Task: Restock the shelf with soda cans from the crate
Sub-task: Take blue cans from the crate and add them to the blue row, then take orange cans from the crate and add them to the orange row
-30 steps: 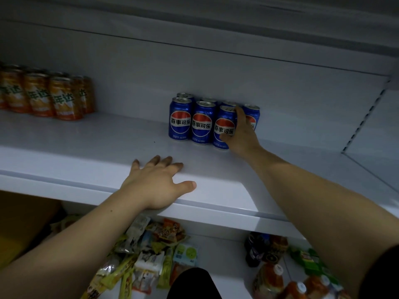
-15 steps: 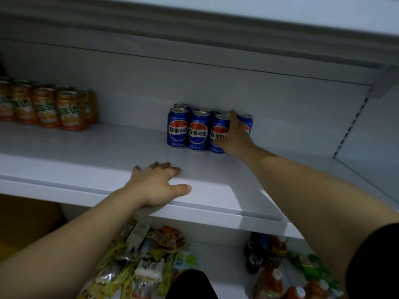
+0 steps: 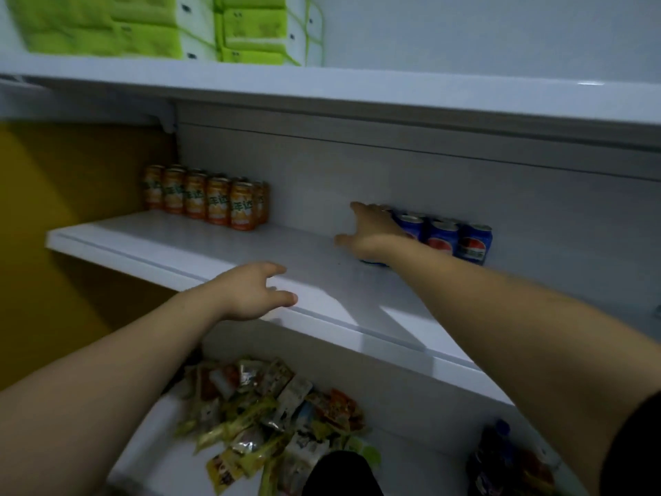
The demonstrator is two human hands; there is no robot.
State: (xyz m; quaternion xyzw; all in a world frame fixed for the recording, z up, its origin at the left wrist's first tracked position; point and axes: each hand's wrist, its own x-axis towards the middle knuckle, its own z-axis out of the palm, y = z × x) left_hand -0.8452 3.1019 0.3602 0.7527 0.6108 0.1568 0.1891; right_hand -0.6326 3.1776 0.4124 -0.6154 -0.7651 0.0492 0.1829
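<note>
Head view, close, facing forward into shelf (image 3: pixel 221 252).

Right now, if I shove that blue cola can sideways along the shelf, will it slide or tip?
The blue cola can stands upright on the smooth white shelf, so it will probably slide. Pushed near its top, it may tip, then roll. The neighbouring cans would likely brace it.

Setting: a shop. White retail shelving (image 3: pixel 171 257) in tiers. Orange cans (image 3: pixel 209 202) lined up left of the right hand (image 3: pixel 375 232); blue cans (image 3: pixel 454 239) beside it. Green packs (image 3: pixel 153 26) above; snack packets (image 3: pixel 272 413) below the left hand (image 3: pixel 250 293).
</note>
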